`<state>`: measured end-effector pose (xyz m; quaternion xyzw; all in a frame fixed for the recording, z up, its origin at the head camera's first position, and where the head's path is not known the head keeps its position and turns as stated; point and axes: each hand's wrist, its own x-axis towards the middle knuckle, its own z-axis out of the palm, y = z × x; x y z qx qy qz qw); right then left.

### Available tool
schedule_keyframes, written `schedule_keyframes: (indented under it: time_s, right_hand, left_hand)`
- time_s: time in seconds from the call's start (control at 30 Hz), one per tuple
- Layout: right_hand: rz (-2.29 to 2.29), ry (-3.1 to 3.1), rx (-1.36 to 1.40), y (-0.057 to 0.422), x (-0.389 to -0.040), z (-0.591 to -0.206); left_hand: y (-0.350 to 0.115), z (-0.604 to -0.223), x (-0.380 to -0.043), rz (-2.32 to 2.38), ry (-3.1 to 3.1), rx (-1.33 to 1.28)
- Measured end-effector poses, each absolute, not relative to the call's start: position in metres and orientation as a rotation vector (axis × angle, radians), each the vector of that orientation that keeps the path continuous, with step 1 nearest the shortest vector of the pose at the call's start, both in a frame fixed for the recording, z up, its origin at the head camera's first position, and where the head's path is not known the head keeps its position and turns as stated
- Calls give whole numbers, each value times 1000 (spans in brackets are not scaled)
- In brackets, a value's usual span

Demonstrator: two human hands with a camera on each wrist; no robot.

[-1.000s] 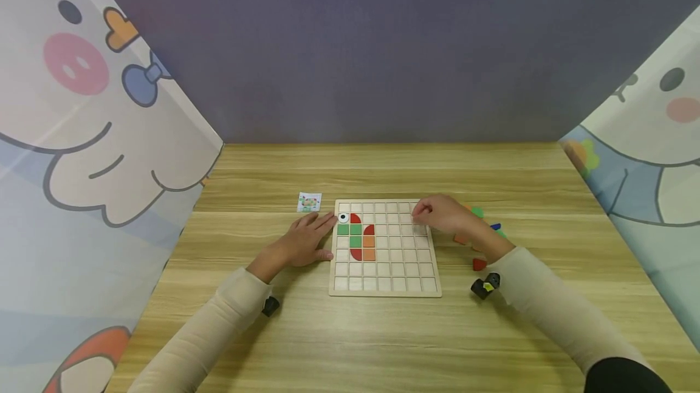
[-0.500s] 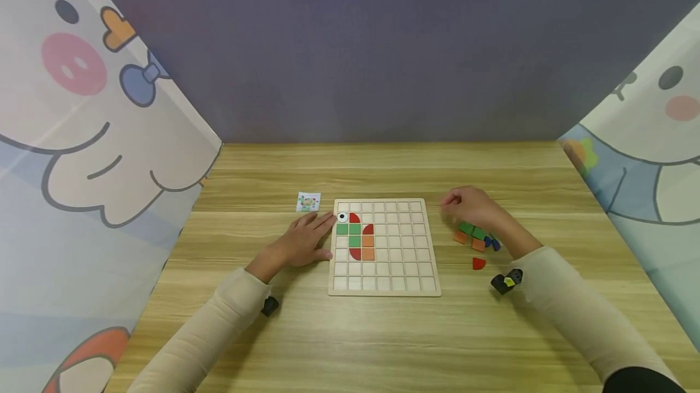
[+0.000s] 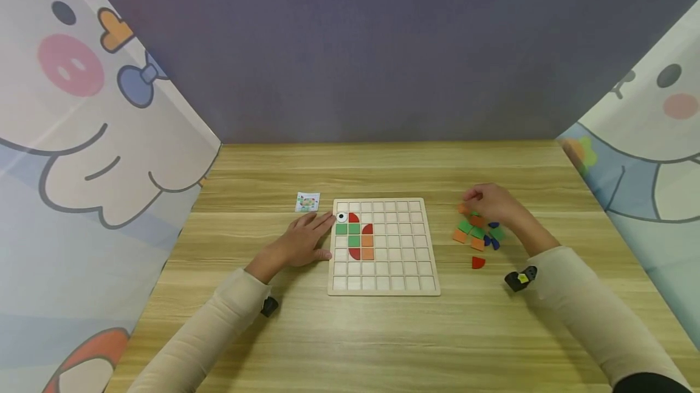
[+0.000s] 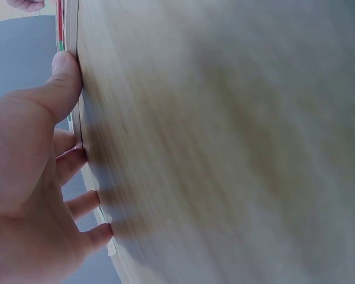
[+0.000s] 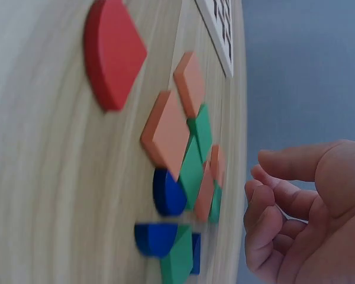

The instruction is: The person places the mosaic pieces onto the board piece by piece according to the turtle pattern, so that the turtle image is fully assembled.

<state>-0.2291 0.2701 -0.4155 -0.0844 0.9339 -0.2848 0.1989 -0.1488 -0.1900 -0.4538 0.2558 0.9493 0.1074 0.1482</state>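
A pale wooden grid board (image 3: pixel 401 268) lies on the table. Its left part bears green squares (image 3: pixel 354 229), orange squares (image 3: pixel 367 253), red quarter-circles (image 3: pixel 354 254) and a white eye tile (image 3: pixel 341 217). My left hand (image 3: pixel 303 240) rests against the board's left edge with its fingers extended. In the left wrist view, the thumb (image 4: pixel 65 74) and fingertips touch that edge. My right hand (image 3: pixel 492 203) hovers over the far side of a loose pile of pieces. Its fingers bend loosely, and the right wrist view shows nothing between thumb and fingers.
The pile right of the board has orange squares (image 5: pixel 167 135), green pieces (image 5: pixel 191 171) and dark blue rounded pieces (image 5: pixel 168 192). A red quarter-circle (image 3: pixel 478 262) lies apart, nearer the front. A small picture card (image 3: pixel 307 201) lies behind my left hand.
My right hand has moved from the board's upper right corner rightward to above the loose pieces, uncovering more of them. My left hand stays at the board's edge.
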Motion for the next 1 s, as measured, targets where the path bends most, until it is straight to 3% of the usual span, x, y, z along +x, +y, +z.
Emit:
schedule_keyframes:
  time_s: [1.0]
  right_hand:
    - [-705,2603,-114,297,-238,-430]
  left_hand:
    - [-190,-452,-147,306,2733,743]
